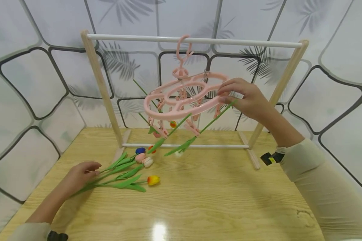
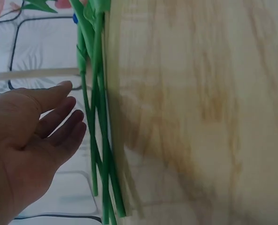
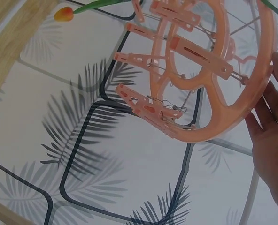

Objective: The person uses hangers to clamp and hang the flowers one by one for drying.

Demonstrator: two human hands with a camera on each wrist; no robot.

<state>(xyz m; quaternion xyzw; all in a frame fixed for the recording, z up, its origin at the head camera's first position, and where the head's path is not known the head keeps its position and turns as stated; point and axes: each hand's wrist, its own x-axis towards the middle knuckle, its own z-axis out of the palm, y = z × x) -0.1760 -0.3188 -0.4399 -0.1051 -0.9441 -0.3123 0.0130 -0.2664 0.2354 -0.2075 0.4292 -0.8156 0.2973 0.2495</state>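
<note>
No text, label, brand or number can be read — in any view.

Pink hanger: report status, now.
Right hand gripping hanger by its rim. Left hand beside loose tulips. Hanger hooked over rail, tilted. One stem juts up close to right hand.

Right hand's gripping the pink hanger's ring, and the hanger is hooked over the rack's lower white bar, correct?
Not the lower bar: the head view shows the pink hanger hooked over the upper white bar. The right hand grips its ring.
</note>
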